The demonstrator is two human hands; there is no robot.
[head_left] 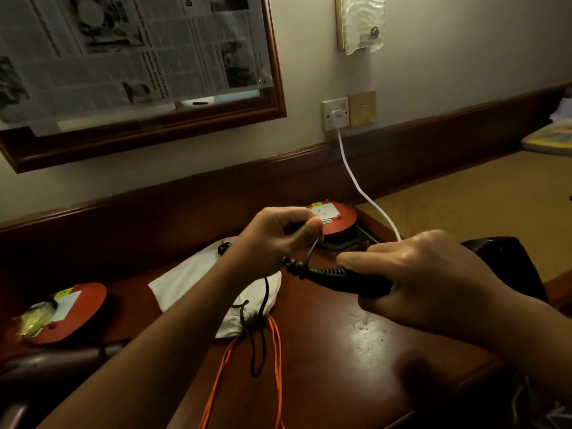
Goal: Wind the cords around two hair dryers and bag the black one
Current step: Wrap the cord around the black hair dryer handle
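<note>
Dark wooden desk (pixel 356 351), cream wall, newspaper-covered mirror (pixel 123 51): cord-winding in hand.

Black hair dryer (pixel 349 278) held above the desk, right hand (pixel 433 280) clenched round its handle, seemingly to steady it. Left hand (pixel 278 233) pinches the black cord (pixel 311 250) just beside the ribbed collar, apparently lifting it to lay a turn. White bag (pixel 192 280) flat on the desk beneath the left forearm, near for bagging. Two red discs (pixel 80 305), orange cable (pixel 275 366). White lead (pixel 356 181) plugged into the wall socket (pixel 335 114). Second dryer not identifiable.
</note>
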